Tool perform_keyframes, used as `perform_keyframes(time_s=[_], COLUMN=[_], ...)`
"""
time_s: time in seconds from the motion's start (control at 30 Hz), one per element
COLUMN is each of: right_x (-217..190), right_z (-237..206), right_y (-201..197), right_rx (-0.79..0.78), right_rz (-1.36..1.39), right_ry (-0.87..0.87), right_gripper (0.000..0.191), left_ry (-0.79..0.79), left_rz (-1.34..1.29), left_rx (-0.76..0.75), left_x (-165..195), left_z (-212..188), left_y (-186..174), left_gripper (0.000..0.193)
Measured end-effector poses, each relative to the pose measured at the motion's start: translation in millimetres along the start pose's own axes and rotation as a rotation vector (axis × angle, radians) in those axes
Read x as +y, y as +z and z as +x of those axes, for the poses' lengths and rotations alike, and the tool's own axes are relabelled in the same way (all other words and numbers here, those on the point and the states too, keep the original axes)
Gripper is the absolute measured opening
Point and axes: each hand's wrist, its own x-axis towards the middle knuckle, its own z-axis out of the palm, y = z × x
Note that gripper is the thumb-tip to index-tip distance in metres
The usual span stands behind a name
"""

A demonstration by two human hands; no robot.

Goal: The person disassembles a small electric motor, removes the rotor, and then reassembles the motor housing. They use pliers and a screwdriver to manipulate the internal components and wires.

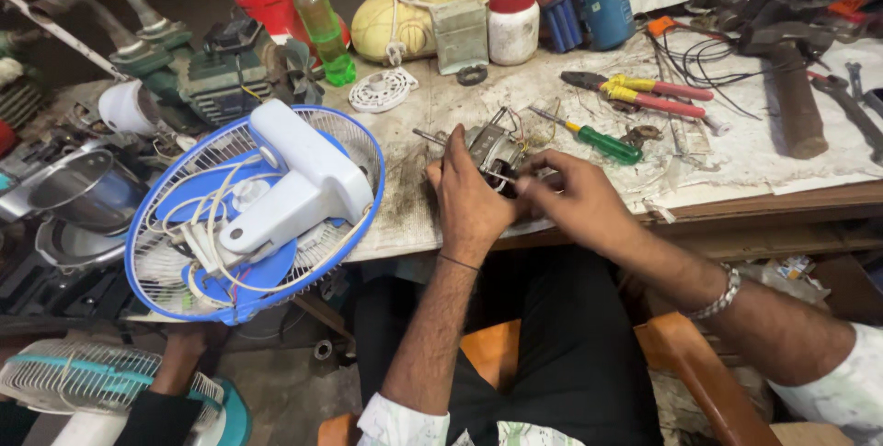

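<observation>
the blue-and-white fan [253, 211] at left leans off the table [736, 165] edge and could slide. mid-frame, left hand [471, 202] and right hand [575, 202] both grip the small motor [497, 150]; its thin wires could snap.

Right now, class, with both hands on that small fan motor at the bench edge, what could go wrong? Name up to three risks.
1. The motor is held near the workbench front edge by the left hand and right hand; a slip might drop it.
2. Its thin loose wires lie close to the fingers and might snag or tear.
3. The blue-and-white fan hangs off the bench side and might tip.
</observation>
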Motion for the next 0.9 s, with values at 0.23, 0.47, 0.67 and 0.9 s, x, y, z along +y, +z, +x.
perform_keyframes(time_s=[0.23, 0.47, 0.67, 0.9], right_x=[-12, -4, -7, -14], right_z=[-23, -1, -4, -18], right_y=[1, 1, 5, 2], right_rx=[0.137, -0.06, 0.021, 0.126], right_rz=[-1.013, -0.112, -0.153, -1.053], right_ry=[-0.832, -0.135, -0.161, -0.849], right_gripper=[0.045, 0.031, 0.025, 0.046], left_ry=[-0.099, -0.097, -0.035, -0.007], left_rz=[-0.036, -0.001, -0.01, -0.06], left_rx=[-0.054, -0.075, -0.026, -0.014], left_x=[-7, -2, -1, -12], left_z=[-1, 1, 2, -2], left_y=[4, 0, -2, 4], left_gripper=[0.112, 0.127, 0.121, 0.106])
